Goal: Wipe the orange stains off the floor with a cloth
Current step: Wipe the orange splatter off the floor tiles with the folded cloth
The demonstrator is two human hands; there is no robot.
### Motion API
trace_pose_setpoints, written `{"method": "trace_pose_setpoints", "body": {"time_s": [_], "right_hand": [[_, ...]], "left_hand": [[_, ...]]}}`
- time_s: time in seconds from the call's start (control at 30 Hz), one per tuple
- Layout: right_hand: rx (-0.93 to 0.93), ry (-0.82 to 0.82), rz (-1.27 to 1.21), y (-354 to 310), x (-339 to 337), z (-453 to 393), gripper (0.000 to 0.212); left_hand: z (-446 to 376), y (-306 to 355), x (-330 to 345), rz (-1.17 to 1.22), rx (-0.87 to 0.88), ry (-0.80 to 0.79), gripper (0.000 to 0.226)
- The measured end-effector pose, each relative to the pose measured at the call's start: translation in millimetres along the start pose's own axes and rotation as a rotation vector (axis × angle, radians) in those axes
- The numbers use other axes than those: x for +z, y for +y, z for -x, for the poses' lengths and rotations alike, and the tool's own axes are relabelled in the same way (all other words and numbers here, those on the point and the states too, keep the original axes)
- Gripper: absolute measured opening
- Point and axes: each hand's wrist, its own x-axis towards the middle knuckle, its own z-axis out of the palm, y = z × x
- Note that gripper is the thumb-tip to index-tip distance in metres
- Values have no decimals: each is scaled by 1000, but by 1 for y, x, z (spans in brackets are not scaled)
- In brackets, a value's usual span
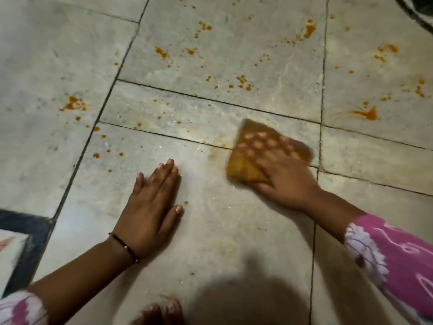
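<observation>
My right hand [284, 177] presses flat on a folded, orange-stained cloth [248, 148] on the pale tiled floor [222, 231]; hand and cloth are blurred. My left hand [152, 207] lies flat on the tile to the left of the cloth, fingers together, holding nothing. Orange stains dot the floor: a splash at the right [369, 113], a blotch at the left [73, 104], drops near the far middle [242, 82] and small spots at the left [96, 155]. A faint orange smear [214, 150] sits just left of the cloth.
Dark grout lines [315, 231] cross the tiles. A dark blue and white mat edge [21, 242] lies at the left. Toes [164, 313] show at the bottom edge, beside a shadow. A dark curved object [419, 10] is at the top right corner.
</observation>
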Motion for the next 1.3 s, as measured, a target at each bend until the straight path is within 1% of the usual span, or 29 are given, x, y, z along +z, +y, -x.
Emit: {"method": "trace_pose_setpoints", "body": {"time_s": [0.07, 0.1, 0.13, 0.17, 0.2, 0.23, 0.3, 0.33, 0.37, 0.4, 0.47, 0.5, 0.57, 0.6, 0.67, 0.7, 0.73, 0.77, 0.8, 0.83, 0.9, 0.97, 1.03, 1.07, 1.1, 1.17, 1.23, 1.3], "right_hand": [[261, 23, -25, 6, -2, 43, 72], [336, 17, -27, -1, -1, 68, 71], [373, -5, -13, -14, 2, 92, 72], [372, -33, 6, -32, 7, 111, 75], [334, -59, 25, -52, 14, 123, 79], [257, -75, 44, -68, 21, 128, 81], [34, -107, 52, -70, 17, 105, 80], [-13, -90, 76, -58, 12, 80, 78], [6, -59, 83, -43, 8, 51, 77], [93, -32, 55, -31, 3, 20, 76], [371, 3, -11, -12, -7, -41, 77], [469, 28, -17, -13, -7, -71, 76], [546, 67, -23, -41, -3, -103, 70], [507, 77, -24, -59, 1, -104, 69], [308, 82, -36, -93, 6, -75, 69], [204, 53, -37, -103, 10, -51, 70], [138, 24, -28, -107, 15, -25, 72], [131, 0, -25, -103, 17, 2, 74], [174, -13, -28, -93, 17, 25, 75], [261, -9, -29, -78, 14, 44, 73], [500, 21, -37, -41, 7, 59, 71], [742, 30, -49, -5, 0, 40, 71], [900, 65, -35, 13, -3, -4, 73], [895, 63, -38, 11, -5, -27, 76], [824, 53, -30, 1, -2, -45, 75], [561, 44, -4, -39, 4, -57, 70], [334, 45, -1, -81, 8, -37, 71], [237, -20, -21, -102, 13, 10, 75]], "left_hand": [[5, -4, 4, -96, 18, -64, 66], [7, -4, 4, -139, 30, -81, 67], [7, -3, 5, -169, 42, -91, 68], [6, -1, 7, -184, 51, -95, 69], [4, 1, 9, -192, 56, -87, 70], [3, 2, 11, -201, 58, -76, 71], [3, 5, 12, -210, 50, -66, 73], [1, 4, 13, -205, 48, -58, 74], [-1, 3, 13, -208, 47, -48, 75], [0, 2, 14, -213, 46, -41, 76], [1, 2, 14, -204, 32, -44, 79], [1, 2, 13, -199, 19, -40, 80], [0, 4, 12, -198, 11, -44, 81], [-1, 4, 11, -194, 6, -42, 81], [-2, 5, 12, -192, 4, -38, 81], [-2, 5, 12, -195, 6, -40, 81], [-1, 4, 12, -196, 8, -40, 81], [-1, 4, 13, -195, 16, -40, 80], [-1, 3, 13, -191, 25, -37, 80], [0, 3, 13, -183, 32, -33, 79], [-1, 1, 13, -181, 43, -27, 79], [-1, 0, 14, -184, 42, -34, 79], [1, 0, 13, -183, 32, -49, 80], [1, 1, 13, -182, 33, -55, 80], [1, 1, 13, -184, 32, -60, 80], [0, 2, 13, -187, 33, -60, 80], [0, 2, 11, -174, 28, -58, 81], [0, 4, 10, -166, 21, -53, 81]]}}
